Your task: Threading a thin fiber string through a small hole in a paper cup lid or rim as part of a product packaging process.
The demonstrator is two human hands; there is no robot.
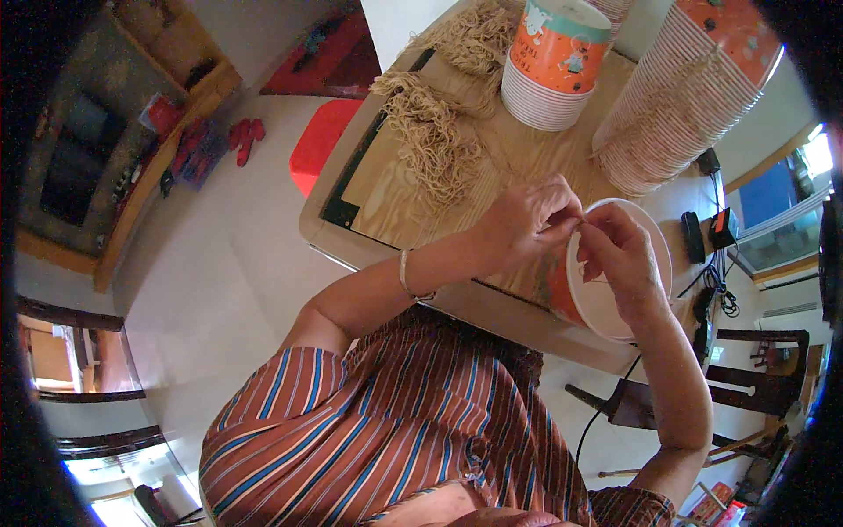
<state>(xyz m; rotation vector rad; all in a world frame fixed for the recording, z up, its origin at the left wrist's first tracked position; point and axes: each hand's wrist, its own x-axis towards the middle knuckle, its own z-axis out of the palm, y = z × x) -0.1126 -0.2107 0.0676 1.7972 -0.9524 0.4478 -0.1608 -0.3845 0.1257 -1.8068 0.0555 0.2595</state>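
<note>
A white-lined paper bucket (660,255) with an orange outside lies tipped near the table's front right, its round mouth toward me. At its upper left rim the fingertips of both my hands meet in a pinch. My left hand (531,224) is closed, reaching in from the left. My right hand (622,250) is closed as well and lies across the bucket's mouth. Whatever thin thing sits between the fingertips is too small to make out. Left of my hands lies a tangled bundle of tan twine (435,145), with a second twine heap (470,39) farther back.
A stack of orange paper buckets (553,70) stands at the table's back; a taller, leaning stack (685,101) is on the right, tan strands across it. Black adapters and cables (722,233) lie along the right edge. A red stool (320,145) stands left of the wooden table (386,206).
</note>
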